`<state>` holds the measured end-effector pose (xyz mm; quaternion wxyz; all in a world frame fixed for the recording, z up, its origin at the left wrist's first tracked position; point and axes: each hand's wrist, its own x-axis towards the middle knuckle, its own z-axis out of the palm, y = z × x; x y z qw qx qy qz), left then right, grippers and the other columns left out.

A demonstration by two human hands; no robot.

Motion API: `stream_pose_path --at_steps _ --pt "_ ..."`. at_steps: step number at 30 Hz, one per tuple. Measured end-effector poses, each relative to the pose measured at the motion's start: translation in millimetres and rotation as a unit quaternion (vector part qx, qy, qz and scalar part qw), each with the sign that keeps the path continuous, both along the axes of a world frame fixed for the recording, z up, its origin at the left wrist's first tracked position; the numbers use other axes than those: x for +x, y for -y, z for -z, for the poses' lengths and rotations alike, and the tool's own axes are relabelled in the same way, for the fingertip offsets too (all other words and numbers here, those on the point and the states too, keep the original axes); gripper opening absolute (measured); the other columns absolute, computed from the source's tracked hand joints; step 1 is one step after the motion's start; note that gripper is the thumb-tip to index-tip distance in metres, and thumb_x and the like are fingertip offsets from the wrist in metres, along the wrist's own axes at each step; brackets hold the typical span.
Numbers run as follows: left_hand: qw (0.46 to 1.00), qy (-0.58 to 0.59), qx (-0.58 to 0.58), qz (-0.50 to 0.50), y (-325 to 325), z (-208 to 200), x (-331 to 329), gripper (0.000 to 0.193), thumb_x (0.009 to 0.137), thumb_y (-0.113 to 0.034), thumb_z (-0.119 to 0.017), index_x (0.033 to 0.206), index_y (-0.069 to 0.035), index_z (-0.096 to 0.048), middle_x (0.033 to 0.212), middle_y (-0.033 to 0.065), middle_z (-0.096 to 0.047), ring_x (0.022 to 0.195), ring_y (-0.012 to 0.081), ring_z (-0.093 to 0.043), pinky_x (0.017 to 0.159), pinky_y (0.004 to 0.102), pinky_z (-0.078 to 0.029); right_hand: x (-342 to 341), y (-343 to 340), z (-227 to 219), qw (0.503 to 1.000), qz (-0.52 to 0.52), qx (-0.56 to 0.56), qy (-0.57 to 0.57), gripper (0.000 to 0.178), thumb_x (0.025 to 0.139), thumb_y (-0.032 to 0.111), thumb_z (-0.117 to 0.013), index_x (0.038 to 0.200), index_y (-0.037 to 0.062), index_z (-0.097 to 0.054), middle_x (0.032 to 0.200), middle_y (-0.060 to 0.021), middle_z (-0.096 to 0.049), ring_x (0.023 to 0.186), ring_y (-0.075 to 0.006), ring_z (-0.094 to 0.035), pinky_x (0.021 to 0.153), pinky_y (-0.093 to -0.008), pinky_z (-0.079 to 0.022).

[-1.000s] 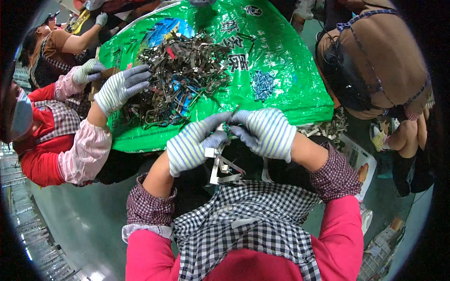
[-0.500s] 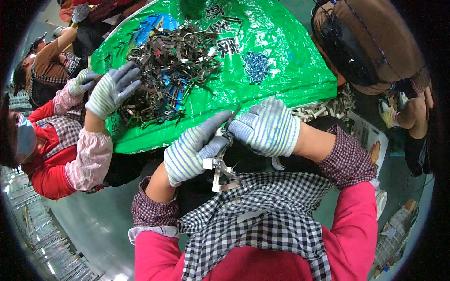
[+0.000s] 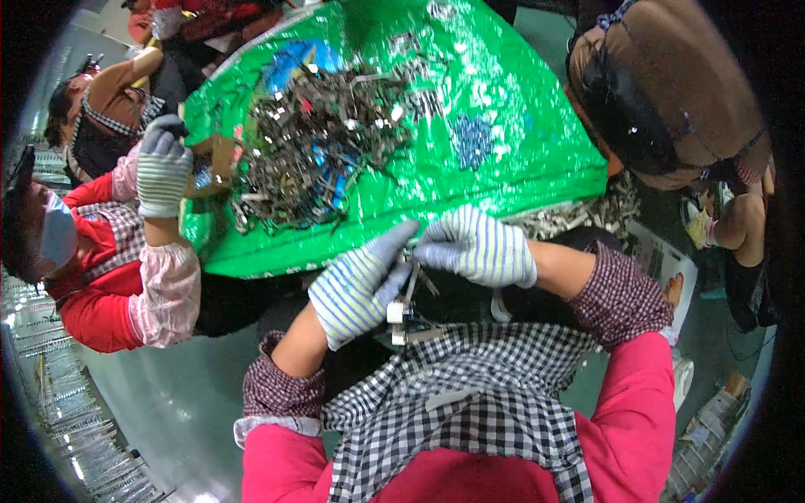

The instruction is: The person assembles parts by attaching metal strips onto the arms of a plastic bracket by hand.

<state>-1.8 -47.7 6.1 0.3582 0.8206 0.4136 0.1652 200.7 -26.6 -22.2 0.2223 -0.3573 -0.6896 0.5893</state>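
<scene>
Both my hands wear striped white and grey gloves and meet over my lap, just before the green sheet's near edge. My left hand (image 3: pixel 359 283) is closed around the upper end of a slim metal bracket with white blocks (image 3: pixel 396 314), which hangs below the fingers. Held close to the left fingertips, my right hand (image 3: pixel 480 247) has its thumb and fingers pinched together at the bracket's top. A thin dark metal piece (image 3: pixel 428 282) shows under the right fingers; whether they grip it is unclear. The fingertips hide the point of contact.
The green plastic sheet (image 3: pixel 537 180) bears a heap of dark metal strips (image 3: pixel 323 134) and blue screws (image 3: pixel 474 141). Pale metal parts (image 3: pixel 579 220) lie beyond my right forearm. At left, a co-worker's gloved hand (image 3: pixel 163 176) is raised near a cardboard box (image 3: pixel 220 159).
The dark strip no longer sticks up between my hands. My hands have shifted slightly down the picture, and the bracket hangs straighter. The co-worker's spread hand has closed and moved left.
</scene>
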Motion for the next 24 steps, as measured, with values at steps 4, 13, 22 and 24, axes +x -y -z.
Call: stream_pose_path --at_steps 4,13,22,24 --pt "0.998 -0.012 0.040 0.045 4.2 -4.0 -1.7 0.046 0.079 -0.007 -0.054 0.124 -0.002 -0.042 0.110 0.0215 -0.053 0.100 0.0359 -0.053 0.085 0.0380 -0.043 1.9 5.5 -8.9 0.977 -0.021 -0.191 -0.088 0.024 0.083 0.022 -0.059 0.094 0.0022 -0.064 0.081 -0.0041 -0.064 0.074 -0.0111 -0.055 0.070 -0.0290 -0.045" --pt "0.997 -0.081 -0.007 0.006 8.8 7.6 -0.3 0.048 0.078 -0.012 -0.053 0.124 -0.004 -0.040 0.102 0.0236 -0.056 0.089 0.0385 -0.056 0.076 0.0409 -0.046 -1.9 3.3 -3.0 0.946 -0.023 -0.323 -0.032 0.030 0.079 0.028 -0.062 0.101 0.0076 -0.064 0.094 -0.0048 -0.064 0.086 -0.0140 -0.055 0.079 -0.0276 -0.042" --pt "0.969 0.112 -0.193 -0.105 7.5 -9.0 -33.1 0.053 0.074 -0.013 -0.062 0.125 -0.008 -0.047 0.101 0.0043 -0.058 0.089 0.0136 -0.052 0.080 0.0273 -0.044 -1.7 15.8 -12.2 0.994 0.027 0.088 0.062 0.030 0.086 0.028 -0.055 0.100 0.0024 -0.061 0.091 -0.0055 -0.062 0.080 -0.0141 -0.054 0.073 -0.0285 -0.045" --pt "0.935 0.297 -0.126 -0.143 3.1 -14.0 -32.9 0.056 0.073 -0.010 -0.064 0.126 -0.005 -0.045 0.104 0.0068 -0.057 0.088 0.0136 -0.053 0.079 0.0271 -0.045 10.8 30.0 -38.8 0.981 0.183 0.005 -0.068 0.020 0.089 0.021 -0.051 0.096 0.0039 -0.059 0.082 -0.0023 -0.058 0.075 -0.0121 -0.052 0.068 -0.0256 -0.044"
